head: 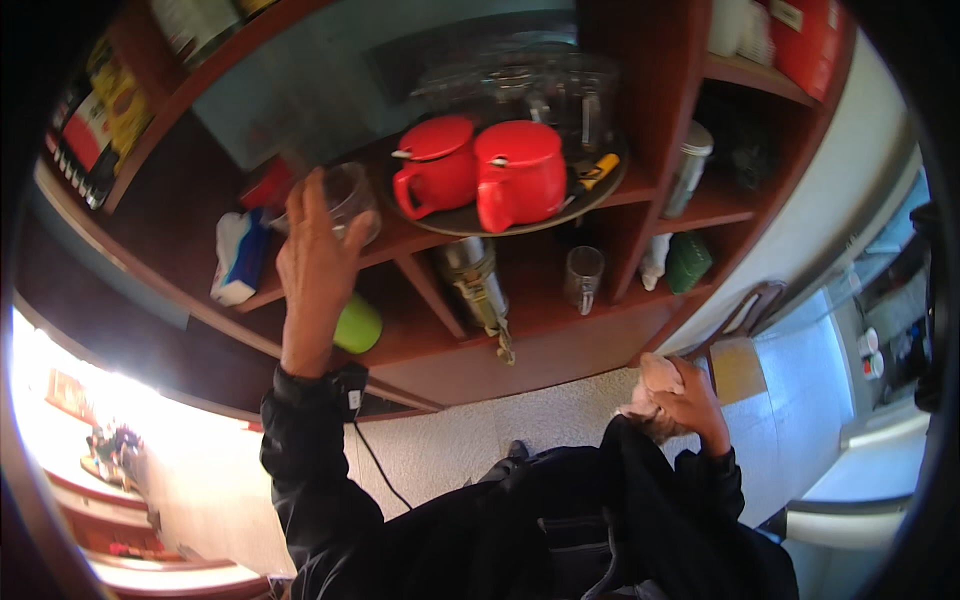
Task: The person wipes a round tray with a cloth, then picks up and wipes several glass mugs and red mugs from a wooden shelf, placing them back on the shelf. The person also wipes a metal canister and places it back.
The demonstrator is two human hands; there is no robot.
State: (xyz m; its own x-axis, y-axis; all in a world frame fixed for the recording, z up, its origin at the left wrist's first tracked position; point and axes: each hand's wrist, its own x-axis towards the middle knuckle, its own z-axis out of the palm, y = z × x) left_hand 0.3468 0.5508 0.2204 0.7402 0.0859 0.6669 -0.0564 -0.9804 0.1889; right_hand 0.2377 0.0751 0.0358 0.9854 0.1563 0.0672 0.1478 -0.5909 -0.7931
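Observation:
My left hand [319,251] is raised at the shelf, its fingers and thumb spread against a clear glass vessel [351,191]. Whether the fingers grip the glass is unclear. Low on the right, my right hand [697,405] is closed on a crumpled pale pink cloth [654,384]. To the right of the glass, a dark round tray [442,223] carries two red lidded mugs [521,169], several clear glasses [592,105] and a small yellow-handled item [600,171].
A blue-and-white pack [241,255] lies left of my left hand. The lower shelf holds a green cylinder [358,324], a metal flask with straps [476,281], a glass mug [584,276] and a green packet [688,262]. A wooden divider [679,112] rises beside the tray. A black cable [382,469] hangs below.

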